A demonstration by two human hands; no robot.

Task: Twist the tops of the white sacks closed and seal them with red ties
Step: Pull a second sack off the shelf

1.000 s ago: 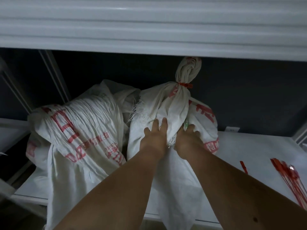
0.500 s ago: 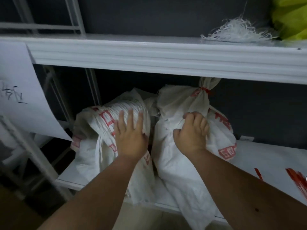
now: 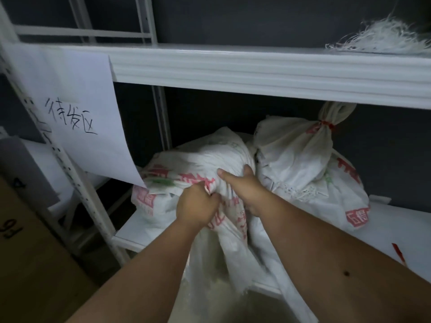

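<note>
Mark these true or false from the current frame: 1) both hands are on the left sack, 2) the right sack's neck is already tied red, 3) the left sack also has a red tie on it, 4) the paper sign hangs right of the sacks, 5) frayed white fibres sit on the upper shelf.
1. True. The left hand and right hand both grip the left sack.
2. True. A red tie cinches the neck of the right sack.
3. False. No tie shows on the left sack.
4. False. The paper sign hangs to their left.
5. True. The frayed fibres lie on the upper shelf.
</note>
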